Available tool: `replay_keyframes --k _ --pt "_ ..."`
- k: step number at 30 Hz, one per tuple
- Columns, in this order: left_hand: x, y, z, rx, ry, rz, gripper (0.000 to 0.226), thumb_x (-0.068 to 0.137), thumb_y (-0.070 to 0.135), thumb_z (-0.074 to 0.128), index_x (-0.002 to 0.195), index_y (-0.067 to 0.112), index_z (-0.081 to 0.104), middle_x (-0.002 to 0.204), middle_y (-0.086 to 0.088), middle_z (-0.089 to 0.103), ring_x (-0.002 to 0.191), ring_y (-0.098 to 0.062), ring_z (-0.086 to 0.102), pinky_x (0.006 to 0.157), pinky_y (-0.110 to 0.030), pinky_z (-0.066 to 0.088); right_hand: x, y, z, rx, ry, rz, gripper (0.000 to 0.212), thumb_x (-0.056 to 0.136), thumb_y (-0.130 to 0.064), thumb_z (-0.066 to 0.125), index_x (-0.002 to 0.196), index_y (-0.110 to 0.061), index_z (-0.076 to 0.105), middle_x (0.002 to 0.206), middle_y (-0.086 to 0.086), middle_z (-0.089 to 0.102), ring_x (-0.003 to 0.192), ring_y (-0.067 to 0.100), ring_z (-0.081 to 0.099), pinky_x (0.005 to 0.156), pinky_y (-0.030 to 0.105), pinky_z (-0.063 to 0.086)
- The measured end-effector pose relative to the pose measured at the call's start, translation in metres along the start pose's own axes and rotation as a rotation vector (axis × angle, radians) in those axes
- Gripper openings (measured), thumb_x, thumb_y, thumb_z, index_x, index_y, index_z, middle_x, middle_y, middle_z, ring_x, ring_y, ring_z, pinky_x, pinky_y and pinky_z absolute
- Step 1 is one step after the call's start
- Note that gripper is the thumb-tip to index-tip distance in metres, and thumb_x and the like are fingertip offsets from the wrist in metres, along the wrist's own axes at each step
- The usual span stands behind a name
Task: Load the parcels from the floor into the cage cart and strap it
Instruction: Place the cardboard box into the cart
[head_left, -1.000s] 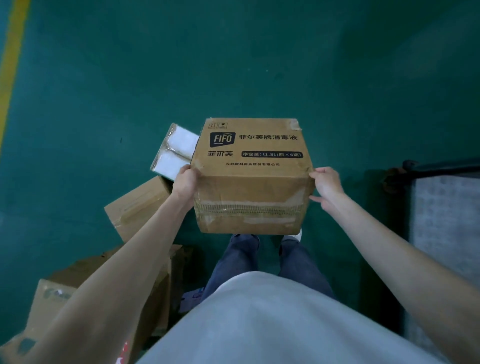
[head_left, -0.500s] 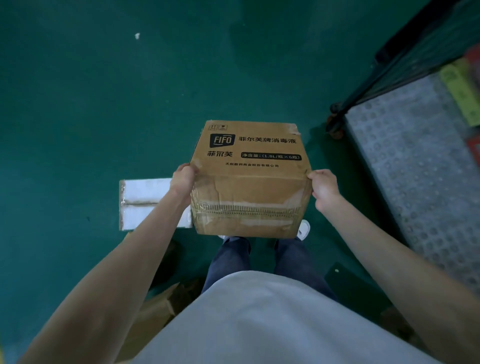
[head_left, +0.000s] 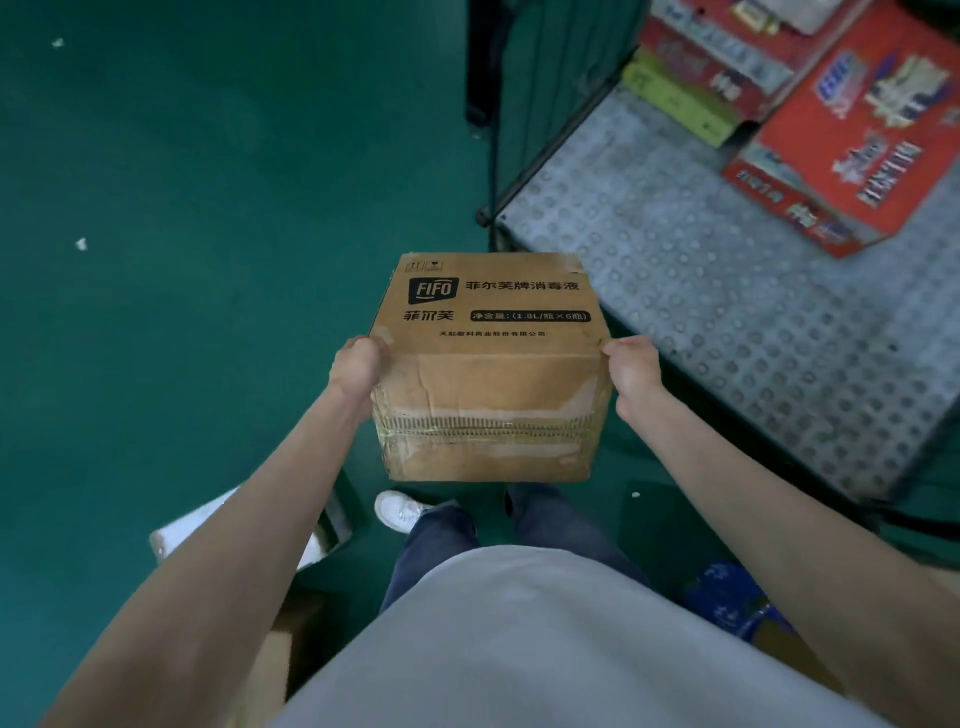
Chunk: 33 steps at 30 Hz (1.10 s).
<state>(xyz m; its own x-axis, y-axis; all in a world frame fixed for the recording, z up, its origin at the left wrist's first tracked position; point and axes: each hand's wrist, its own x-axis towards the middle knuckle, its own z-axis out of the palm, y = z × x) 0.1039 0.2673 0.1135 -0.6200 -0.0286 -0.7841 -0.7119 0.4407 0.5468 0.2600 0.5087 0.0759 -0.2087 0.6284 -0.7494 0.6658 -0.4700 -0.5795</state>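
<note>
I hold a brown cardboard box (head_left: 488, 364) printed "FIFO" in the air in front of me, above the green floor. My left hand (head_left: 357, 365) grips its left side and my right hand (head_left: 632, 368) grips its right side. The cage cart (head_left: 727, 291) stands at the upper right, with a grey studded deck and a black wire side. The box's far right corner overlaps the deck's near left edge in view. On the deck at the back lie a red printed carton (head_left: 862, 150) and more cartons (head_left: 696, 88) behind it.
A white parcel (head_left: 322, 525) lies on the floor at my lower left, partly hidden by my left arm. A brown box (head_left: 270, 670) sits below it. A blue-printed item (head_left: 732, 603) lies at lower right. My white shoe (head_left: 400, 512) shows under the held box.
My view has swung right with the box held the same way. The cart deck and its red cartons have come much further into view; the floor parcels have slid off to the lower left.
</note>
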Motion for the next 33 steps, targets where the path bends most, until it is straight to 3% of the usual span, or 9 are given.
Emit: replay_keyframes --k 5,9,16,19,22,26,29,31,33 --pt "-0.010 0.045 0.078 0.122 -0.107 0.061 0.028 0.099 0.012 0.044 0.123 0.001 0.054 0.098 -0.006 0.062 0.076 -0.015 0.060 0.040 -0.015 0.046 0.041 -0.006 -0.061 0.188 0.089 0.049 0.017 0.090 -0.015 0.048 0.103 -0.009 0.059 0.106 0.014 0.065 0.091 0.027 0.062 0.076 0.042 0.058" --pt "-0.024 0.077 0.136 0.197 -0.176 0.119 0.024 0.100 0.011 0.043 0.121 0.004 0.052 0.089 -0.002 0.056 0.074 -0.011 0.055 0.036 -0.012 0.044 0.056 -0.014 -0.102 0.284 0.197 0.050 0.010 0.091 -0.015 0.047 0.090 -0.014 0.056 0.106 0.012 0.065 0.101 0.033 0.065 0.086 0.050 0.058" --pt "-0.041 0.123 0.224 0.292 -0.290 0.187 0.014 0.098 0.014 0.048 0.086 0.014 0.055 0.083 0.001 0.057 0.068 -0.009 0.053 0.050 -0.017 0.044 0.070 -0.037 -0.164 0.336 0.407 -0.003 0.006 0.100 -0.015 0.043 0.100 -0.011 0.048 0.086 -0.002 0.052 0.082 0.016 0.052 0.077 0.035 0.050" --pt "-0.046 0.144 0.262 0.314 -0.350 0.200 0.014 0.100 0.012 0.047 0.091 0.012 0.058 0.083 0.002 0.058 0.070 -0.009 0.055 0.042 -0.014 0.046 0.083 -0.046 -0.188 0.399 0.483 -0.007 0.003 0.100 -0.014 0.043 0.100 -0.011 0.044 0.084 -0.004 0.049 0.076 0.012 0.048 0.061 0.024 0.041" --pt "-0.050 0.165 0.298 0.354 -0.417 0.218 0.011 0.101 0.017 0.051 0.107 0.011 0.057 0.086 0.003 0.060 0.073 -0.007 0.056 0.048 -0.017 0.047 0.096 -0.058 -0.208 0.459 0.510 -0.010 0.010 0.099 -0.014 0.047 0.103 -0.012 0.039 0.086 -0.003 0.049 0.077 0.010 0.049 0.061 0.022 0.043" --pt "-0.051 0.204 0.348 0.405 -0.480 0.238 0.011 0.101 0.017 0.052 0.107 0.011 0.057 0.091 0.002 0.061 0.072 -0.006 0.054 0.041 -0.016 0.046 0.123 -0.081 -0.233 0.479 0.593 0.011 0.020 0.095 -0.016 0.055 0.104 -0.015 0.036 0.089 -0.002 0.049 0.083 0.015 0.053 0.076 0.036 0.052" --pt "-0.046 0.235 0.381 0.478 -0.500 0.293 0.027 0.101 0.020 0.054 0.123 0.006 0.057 0.103 0.000 0.060 0.076 -0.004 0.051 0.052 -0.019 0.043 0.144 -0.100 -0.248 0.496 0.637 0.042 0.024 0.094 -0.021 0.057 0.106 -0.014 0.038 0.089 -0.002 0.051 0.083 0.017 0.054 0.088 0.043 0.051" --pt "-0.041 0.258 0.406 0.512 -0.515 0.312 0.026 0.101 0.019 0.053 0.121 0.005 0.059 0.101 0.000 0.063 0.078 -0.008 0.053 0.057 -0.019 0.046 0.157 -0.118 -0.260 0.518 0.657 0.064 0.027 0.091 -0.026 0.057 0.107 -0.015 0.038 0.099 0.003 0.054 0.096 0.024 0.056 0.093 0.047 0.050" --pt "-0.041 0.279 0.429 0.549 -0.517 0.336 0.026 0.100 0.015 0.051 0.121 0.004 0.060 0.109 -0.003 0.064 0.085 -0.012 0.054 0.074 -0.022 0.045 0.171 -0.133 -0.270 0.548 0.680 0.074 0.033 0.085 -0.031 0.057 0.107 -0.017 0.037 0.113 0.010 0.056 0.105 0.029 0.057 0.097 0.051 0.048"
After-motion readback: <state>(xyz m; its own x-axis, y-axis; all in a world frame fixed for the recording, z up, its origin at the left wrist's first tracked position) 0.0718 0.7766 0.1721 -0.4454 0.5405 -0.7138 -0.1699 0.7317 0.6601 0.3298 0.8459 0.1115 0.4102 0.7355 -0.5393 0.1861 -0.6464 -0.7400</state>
